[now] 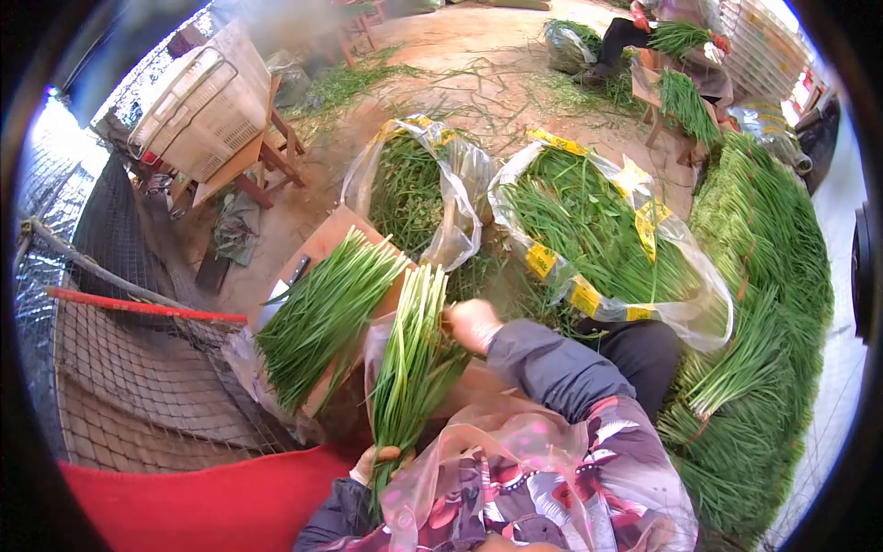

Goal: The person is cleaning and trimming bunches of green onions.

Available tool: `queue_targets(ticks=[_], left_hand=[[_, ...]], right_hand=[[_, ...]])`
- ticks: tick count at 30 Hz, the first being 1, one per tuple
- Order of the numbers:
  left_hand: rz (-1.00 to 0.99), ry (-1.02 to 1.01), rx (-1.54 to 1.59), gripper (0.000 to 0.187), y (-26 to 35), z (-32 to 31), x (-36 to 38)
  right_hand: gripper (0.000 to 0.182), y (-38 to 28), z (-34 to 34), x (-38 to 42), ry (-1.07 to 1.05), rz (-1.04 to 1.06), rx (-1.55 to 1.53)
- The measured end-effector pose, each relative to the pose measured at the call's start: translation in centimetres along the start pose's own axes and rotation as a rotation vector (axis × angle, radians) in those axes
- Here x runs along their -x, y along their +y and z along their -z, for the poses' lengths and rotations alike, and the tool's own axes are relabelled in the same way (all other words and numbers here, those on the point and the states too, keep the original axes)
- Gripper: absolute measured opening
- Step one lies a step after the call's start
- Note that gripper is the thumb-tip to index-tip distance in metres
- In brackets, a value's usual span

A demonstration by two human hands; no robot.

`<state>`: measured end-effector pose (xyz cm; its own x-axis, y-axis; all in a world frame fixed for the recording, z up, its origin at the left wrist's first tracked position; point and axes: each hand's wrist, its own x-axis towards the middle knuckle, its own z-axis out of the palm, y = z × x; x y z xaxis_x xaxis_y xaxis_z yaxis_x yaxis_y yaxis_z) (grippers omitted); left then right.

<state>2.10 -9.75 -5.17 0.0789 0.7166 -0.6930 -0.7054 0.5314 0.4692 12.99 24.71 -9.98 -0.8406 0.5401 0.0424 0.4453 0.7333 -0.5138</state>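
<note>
My left hand (379, 465), low in the view, is closed round the leafy ends of a bunch of long green stalks (409, 354), whose pale ends point up and away. Beside the upper part of that bunch is my right hand (472, 325), blurred, its fingers turned toward the stalks; what they hold, if anything, is hidden. A second pile of green stalks (326, 313) lies on a board (345, 224) to the left. The dark handle of a knife (300, 268) shows at that pile's left edge.
Two plastic bags of loose greens (405, 184) (589, 221) stand ahead. A long heap of bundled greens (763, 331) runs down the right. White crates (207, 115) rest on a wooden stand at left. Another person (625, 41) sits at the upper right, with greens.
</note>
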Motion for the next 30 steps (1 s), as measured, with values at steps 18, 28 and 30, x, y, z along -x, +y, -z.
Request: queue_targets(ticks=[18, 28, 30], left_hand=[[-0.082, 0.115, 0.039, 0.036, -0.7, -1.9, -0.6], [-0.091, -0.189, 0.13, 0.031, -1.3, 0.0, -2.1], [-0.09, -0.199, 0.104, 0.032, -1.4, 0.1, -2.2]], right_hand=[[0.043, -8.0, 3.4, 3.1, -0.3, -0.114, -0.408], [0.024, -5.2, 16.4, 6.5, -0.072, 0.298, -1.721], [0.045, -4.6, 16.9, 4.8, -0.068, -0.116, -1.264]])
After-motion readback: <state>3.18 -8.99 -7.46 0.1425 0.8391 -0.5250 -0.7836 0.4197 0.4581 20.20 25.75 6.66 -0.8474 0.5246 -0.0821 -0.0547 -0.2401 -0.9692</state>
